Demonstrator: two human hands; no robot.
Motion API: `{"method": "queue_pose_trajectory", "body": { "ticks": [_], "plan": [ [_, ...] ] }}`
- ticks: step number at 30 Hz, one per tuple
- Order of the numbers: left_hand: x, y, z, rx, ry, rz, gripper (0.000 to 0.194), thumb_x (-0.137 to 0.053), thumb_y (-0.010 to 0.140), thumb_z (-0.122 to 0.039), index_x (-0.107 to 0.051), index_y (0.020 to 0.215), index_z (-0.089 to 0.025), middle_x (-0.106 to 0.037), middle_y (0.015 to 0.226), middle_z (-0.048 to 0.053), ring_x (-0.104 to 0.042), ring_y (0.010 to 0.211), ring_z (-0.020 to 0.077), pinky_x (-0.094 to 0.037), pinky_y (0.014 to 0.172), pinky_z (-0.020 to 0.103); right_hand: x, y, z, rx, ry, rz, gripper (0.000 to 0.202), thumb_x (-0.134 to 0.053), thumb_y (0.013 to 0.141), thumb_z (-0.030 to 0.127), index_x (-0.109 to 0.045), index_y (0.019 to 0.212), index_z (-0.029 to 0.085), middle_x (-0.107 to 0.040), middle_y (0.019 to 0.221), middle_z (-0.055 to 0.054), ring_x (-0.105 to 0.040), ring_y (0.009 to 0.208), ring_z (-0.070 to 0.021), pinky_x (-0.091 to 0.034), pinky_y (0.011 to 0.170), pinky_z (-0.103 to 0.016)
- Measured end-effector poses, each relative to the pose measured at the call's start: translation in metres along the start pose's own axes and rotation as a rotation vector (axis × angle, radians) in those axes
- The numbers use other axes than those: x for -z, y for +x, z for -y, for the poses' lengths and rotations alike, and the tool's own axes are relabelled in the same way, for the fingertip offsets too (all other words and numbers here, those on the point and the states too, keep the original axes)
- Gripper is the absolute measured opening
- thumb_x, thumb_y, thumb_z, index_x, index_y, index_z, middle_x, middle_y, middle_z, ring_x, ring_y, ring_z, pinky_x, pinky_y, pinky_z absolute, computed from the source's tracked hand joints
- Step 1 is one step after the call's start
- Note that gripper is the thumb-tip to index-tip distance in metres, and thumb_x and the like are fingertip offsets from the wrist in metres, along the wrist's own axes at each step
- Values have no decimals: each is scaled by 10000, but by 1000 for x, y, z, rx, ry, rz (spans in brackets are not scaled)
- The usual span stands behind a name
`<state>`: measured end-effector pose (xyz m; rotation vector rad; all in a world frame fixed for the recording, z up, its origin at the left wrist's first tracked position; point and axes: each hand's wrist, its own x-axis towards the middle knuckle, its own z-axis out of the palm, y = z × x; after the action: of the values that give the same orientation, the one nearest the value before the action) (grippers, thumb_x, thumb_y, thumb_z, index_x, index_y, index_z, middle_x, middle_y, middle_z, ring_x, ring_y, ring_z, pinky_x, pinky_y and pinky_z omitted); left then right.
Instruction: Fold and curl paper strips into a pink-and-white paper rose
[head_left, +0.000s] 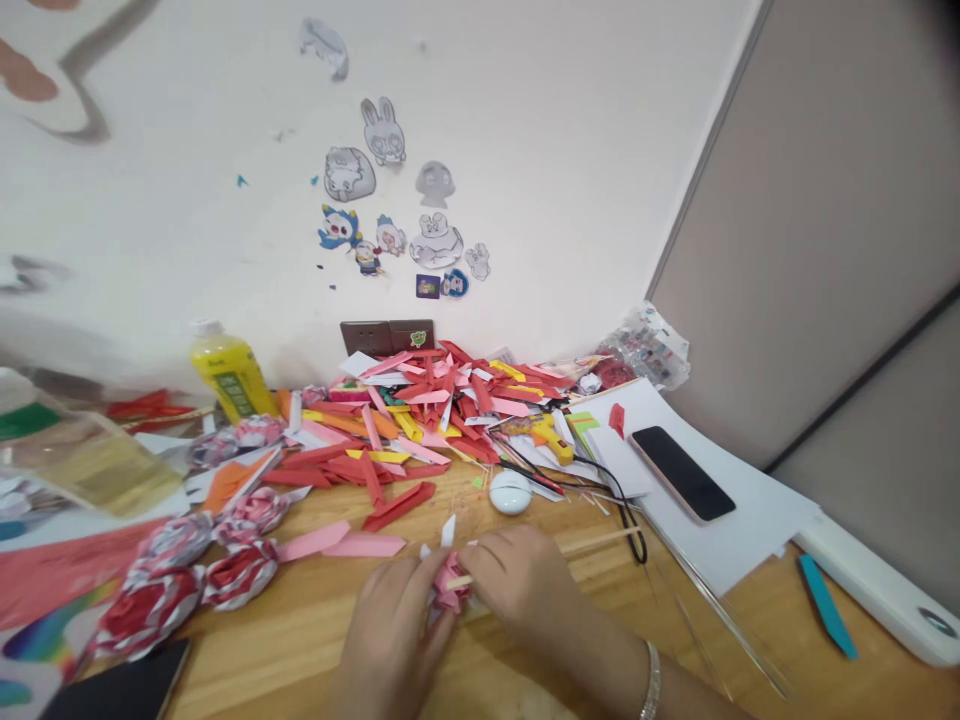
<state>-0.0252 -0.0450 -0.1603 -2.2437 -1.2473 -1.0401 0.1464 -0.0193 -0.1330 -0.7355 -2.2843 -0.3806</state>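
Note:
My left hand (pixel 394 610) is closed around a small folded pink and white paper piece (pixel 450 585), whose white points stick out above the fingers. My right hand (pixel 525 575) presses in from the right with bent fingers. It grips a thin wooden stick (pixel 600 540), whose near tip shows against the pink paper while the rest runs out to the right behind the hand. The fingers hide part of the paper. Just left of the hands lie flat pink folded strips (pixel 345 542). Beyond them sits a white rounded case (pixel 510 492).
Folded red, pink, yellow and white strips (pixel 420 400) heap against the wall. A yellow glue gun (pixel 551 437) with a black cable lies behind the case. Finished paper rosettes (pixel 240 570), a yellow bottle (pixel 232 375) and a jug (pixel 75 450) stand left; a phone (pixel 682 473) and teal cutter (pixel 826 605) lie right.

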Motion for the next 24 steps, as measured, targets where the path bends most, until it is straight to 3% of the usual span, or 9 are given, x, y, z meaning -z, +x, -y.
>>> {"method": "queue_pose_trajectory", "body": {
  "ticks": [7,12,15,20,24],
  "plan": [
    [-3,-3,1,74,-113,38,231,-473,869,-292,-554,1066,-201,-712,839,71,-684,734,223,-551,637,322,5,2,-2,42,14,5,300,-330,977,155,-603,853,130,-578,613,-31,-481,545,-176,-273,501,-312],
    [-9,-5,1,390,-388,133,315,-560,815,-327,-576,1108,-210,-723,992,76,-701,866,220,-579,719,320,8,4,-3,-103,133,-24,294,-327,973,220,-607,934,140,-655,724,-53,-555,614,-173,-318,544,-297],
    [-12,-5,3,585,-549,180,389,-581,785,-365,-588,1136,-196,-708,1065,95,-684,951,236,-568,807,353,10,5,-3,-224,181,22,314,-331,973,241,-612,858,163,-652,699,-42,-564,600,-166,-318,547,-285],
    [-10,2,1,808,-789,223,416,-629,706,-379,-608,1073,-184,-706,1062,103,-680,965,254,-554,854,380,10,5,-4,-374,247,115,269,-389,957,330,-602,943,165,-676,756,-47,-598,640,-177,-327,569,-265],
    [-9,6,-3,927,-966,232,450,-650,666,-373,-576,1060,-169,-707,1031,104,-682,972,254,-560,841,357,10,5,-4,-451,251,198,227,-390,939,271,-569,1026,164,-695,843,-61,-626,703,-194,-340,596,-267]
  ]
}}
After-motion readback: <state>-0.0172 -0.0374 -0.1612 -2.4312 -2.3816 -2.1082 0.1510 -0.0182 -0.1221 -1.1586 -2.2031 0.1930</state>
